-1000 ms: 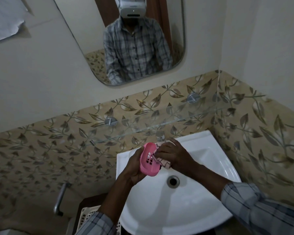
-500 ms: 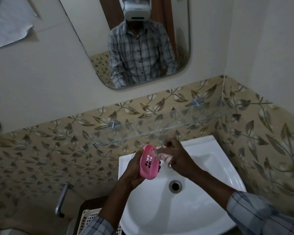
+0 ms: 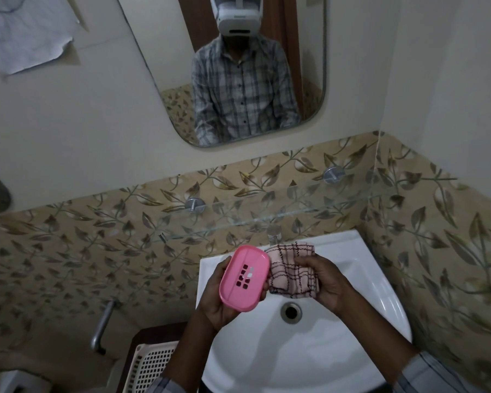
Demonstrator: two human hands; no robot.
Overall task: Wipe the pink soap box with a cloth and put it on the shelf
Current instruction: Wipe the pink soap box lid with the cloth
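Observation:
My left hand [image 3: 220, 304] grips the pink soap box [image 3: 244, 277] from below and the side, its slotted inner face turned up toward me, above the left rim of the white sink [image 3: 309, 358]. My right hand [image 3: 326, 282] holds a pale pink checked cloth [image 3: 291, 272] bunched beside the box's right edge. The glass shelf [image 3: 281, 215] runs along the leaf-patterned tiles just above and behind both hands.
A tap [image 3: 273, 233] pokes out under the shelf behind the cloth. Two metal brackets [image 3: 194, 205] fix the shelf to the wall. A mirror [image 3: 238, 69] hangs above. A white slotted basket [image 3: 150, 367] and a metal handle [image 3: 102, 327] lie lower left.
The cloth has come off the soap box and now sits to its right in my right hand. The box has turned so its inner face shows fully.

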